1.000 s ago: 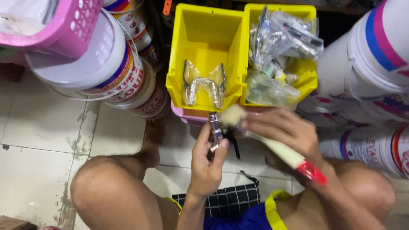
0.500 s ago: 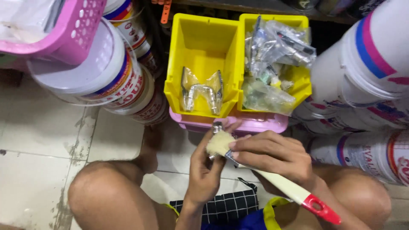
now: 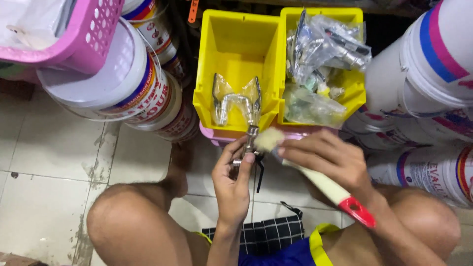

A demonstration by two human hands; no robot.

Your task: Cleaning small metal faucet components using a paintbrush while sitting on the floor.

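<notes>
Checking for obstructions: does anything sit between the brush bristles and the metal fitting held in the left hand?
Nothing visible does. The brush in the right hand has its bristles against the metal fitting, which the left hand holds.

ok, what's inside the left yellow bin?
One bagged chrome tap lies at the front of the left bin; the rest shows bare yellow floor. Anything beneath the bag is hidden.

one head-worn camera looks steeply down, close over hands, knees and floor.

Pale tiled floor [image 3: 44, 148], stained grout, bright light.
</notes>
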